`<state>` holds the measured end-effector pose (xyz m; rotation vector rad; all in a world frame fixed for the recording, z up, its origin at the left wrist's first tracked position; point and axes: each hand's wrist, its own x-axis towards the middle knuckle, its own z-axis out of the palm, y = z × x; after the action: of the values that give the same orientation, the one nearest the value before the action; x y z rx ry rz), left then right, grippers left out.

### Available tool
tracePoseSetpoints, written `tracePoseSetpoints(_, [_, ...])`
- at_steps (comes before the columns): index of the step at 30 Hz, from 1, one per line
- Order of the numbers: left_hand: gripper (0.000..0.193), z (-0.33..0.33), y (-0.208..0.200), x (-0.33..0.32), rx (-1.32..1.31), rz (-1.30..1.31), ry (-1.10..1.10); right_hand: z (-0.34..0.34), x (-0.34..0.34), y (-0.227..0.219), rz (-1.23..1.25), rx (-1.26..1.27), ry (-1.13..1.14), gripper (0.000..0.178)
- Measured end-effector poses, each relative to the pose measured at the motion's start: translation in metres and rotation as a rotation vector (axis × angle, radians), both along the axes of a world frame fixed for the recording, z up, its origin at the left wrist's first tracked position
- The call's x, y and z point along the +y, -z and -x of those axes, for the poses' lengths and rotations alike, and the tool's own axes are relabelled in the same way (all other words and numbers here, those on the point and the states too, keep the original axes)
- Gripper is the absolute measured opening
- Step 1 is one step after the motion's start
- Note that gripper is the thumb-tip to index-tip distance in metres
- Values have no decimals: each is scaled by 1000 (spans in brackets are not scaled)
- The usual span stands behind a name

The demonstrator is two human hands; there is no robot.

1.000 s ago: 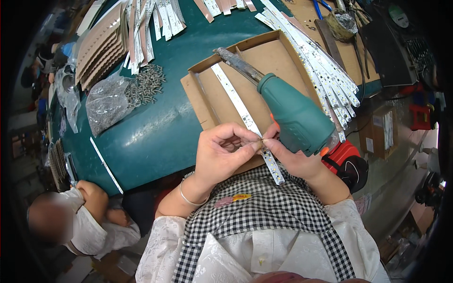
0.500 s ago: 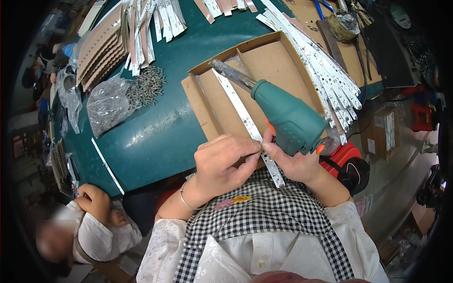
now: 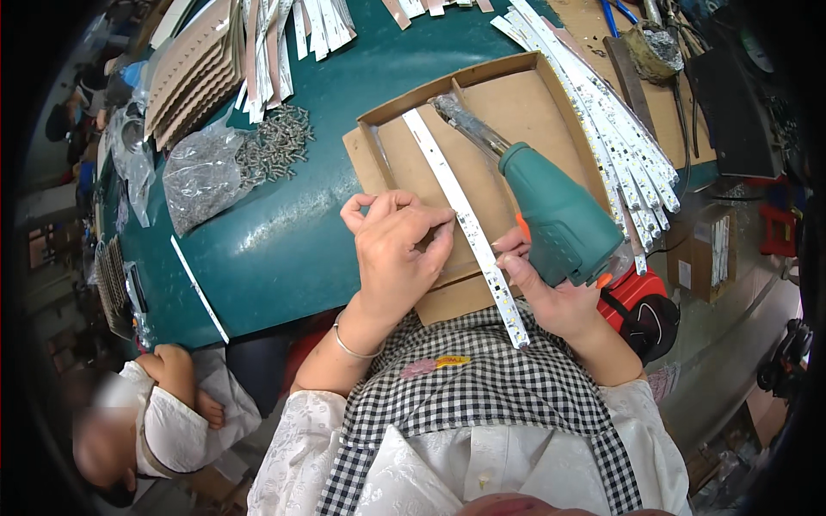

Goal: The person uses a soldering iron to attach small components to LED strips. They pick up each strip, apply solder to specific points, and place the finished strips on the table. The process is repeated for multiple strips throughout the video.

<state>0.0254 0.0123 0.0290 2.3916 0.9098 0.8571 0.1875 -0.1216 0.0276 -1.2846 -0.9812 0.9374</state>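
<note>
A narrow white LED strip [image 3: 453,191] slants from the cardboard box down toward my apron. My left hand [image 3: 397,249] is closed, thumb and forefinger pinched at the strip's left edge; the other fingers curl up. In my right hand [image 3: 559,301] is a green hand-held power tool [image 3: 564,215] with orange parts and a dirty metal barrel [image 3: 469,126] pointing up and left over the box. The right thumb and fingertips lie close to the strip's right edge; whether they touch it cannot be made out. Much of the tool's grip is hidden.
The shallow divided cardboard box [image 3: 555,107] stands at the table's front. A fanned pile of LED strips [image 3: 624,150] lies to its right. Screws [image 3: 280,146] spill from a plastic bag [image 3: 200,182] at left. Another person [image 3: 176,413] sits at lower left.
My left hand has slid up along the strip, away from the right hand, and its fingers have lifted. The right-hand tool has shifted slightly rightward, and more of the strip now shows.
</note>
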Motion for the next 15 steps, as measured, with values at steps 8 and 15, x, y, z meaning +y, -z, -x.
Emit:
tracePoseSetpoints(8, [16, 2, 6, 1, -2, 82, 9, 0, -2, 3, 54, 19, -26, 38])
tracePoseSetpoints(15, [17, 2, 8, 5, -11, 80, 40, 3, 1, -3, 109, 17, 51, 31])
